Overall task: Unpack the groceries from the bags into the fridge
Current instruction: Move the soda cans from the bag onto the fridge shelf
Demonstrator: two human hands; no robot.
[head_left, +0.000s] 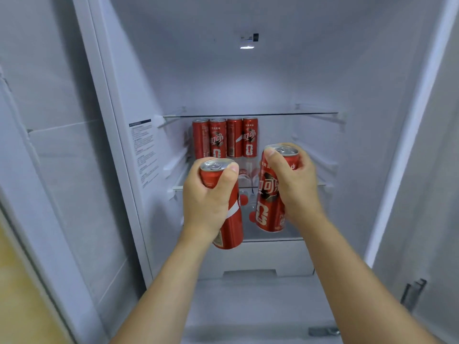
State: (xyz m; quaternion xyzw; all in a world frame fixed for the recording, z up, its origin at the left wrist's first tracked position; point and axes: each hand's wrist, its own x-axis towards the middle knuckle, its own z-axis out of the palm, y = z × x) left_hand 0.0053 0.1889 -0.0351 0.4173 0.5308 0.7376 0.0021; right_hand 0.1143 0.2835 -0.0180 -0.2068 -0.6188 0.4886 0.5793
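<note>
Left hand point(208, 202) wraps fully round a tall slim red aluminium drinks can point(227, 209), held before the glass fridge shelf's point(310, 186) front edge. Right hand point(295, 184) wraps a second, matching red can point(269, 194). Judged rigid, smooth, possibly slippery, moderately heavy; best gripped mid-body. Four similar cans point(224, 137) stand at the shelf's rear.

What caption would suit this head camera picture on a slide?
Each hand, left and right, holds a red can toward the fridge shelf where four red cans already stand.
</note>
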